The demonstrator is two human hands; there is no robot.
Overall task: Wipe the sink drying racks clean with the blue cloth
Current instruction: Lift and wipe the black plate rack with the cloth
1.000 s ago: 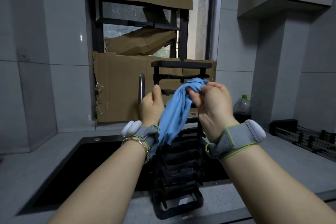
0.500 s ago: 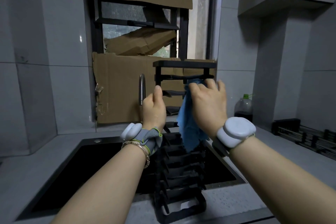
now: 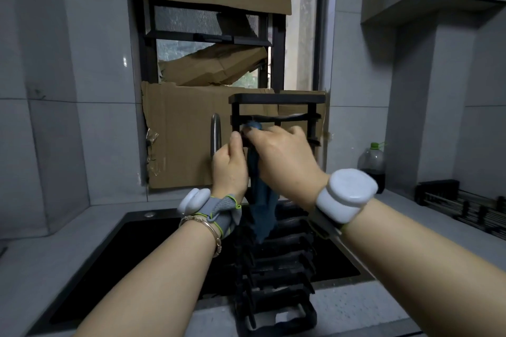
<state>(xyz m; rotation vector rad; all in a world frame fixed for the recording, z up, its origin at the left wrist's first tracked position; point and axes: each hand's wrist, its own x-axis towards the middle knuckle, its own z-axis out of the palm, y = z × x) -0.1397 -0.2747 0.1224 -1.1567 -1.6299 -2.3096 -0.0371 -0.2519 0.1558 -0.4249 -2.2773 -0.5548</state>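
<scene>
Steadies the black drying rack (image 3: 276, 101), upright at the sink (image 3: 123, 254), with the left hand (image 3: 230, 169), fingers curled round its left post. Presses the blue cloth (image 3: 261, 205) onto an upper crossbar with the right hand (image 3: 282, 161), fingers clenched on it. Faces a faucet (image 3: 215, 131) and cardboard (image 3: 180, 131) just behind; has a dark bottle (image 3: 371, 164) and a second rack (image 3: 460, 204) on the table (image 3: 54, 254), well right.

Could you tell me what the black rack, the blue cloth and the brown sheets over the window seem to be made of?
Drying rack: probably metal or plastic with a matte black finish; thin rigid bars, no shine. Blue cloth: soft fabric, possibly microfibre; it hangs limp in folds. Brown sheets: cardboard, matte, creased and torn at the edges.
</scene>
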